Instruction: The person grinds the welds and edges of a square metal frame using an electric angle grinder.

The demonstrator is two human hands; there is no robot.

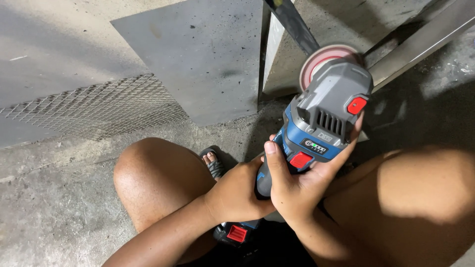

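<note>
A view straight down at a person crouched on a concrete floor [59, 217], both bare knees wide apart and both hands wrapped around a cordless angle grinder [321, 118]. The grinder is blue and grey with red buttons, and it points away from the person, tilted upward in the middle of the view. Its reddish disc [324, 59] sits at the far end, right against a dark metal bar [292, 22] that slants down from the top edge. Whether disc and bar actually touch cannot be told.

The right hand [302, 190] has a closed grip around the grinder's body, thumb lying up along the near side beside a red button, fingers curled round the far side. The left hand [237, 193] has a closed grip lower on the handle, just above the battery pack [236, 232], which hangs between the legs.

Around the tool: a flat grey metal sheet [198, 54] lies on the floor to the left of the bar. Further left, a piece of expanded metal mesh [99, 106] overlaps the sheet's lower corner. To the right, a pale angled metal bar [420, 42] runs up toward the top right corner, close behind the disc. A sandalled foot [213, 163] peeks out between the left knee and the hands.
</note>
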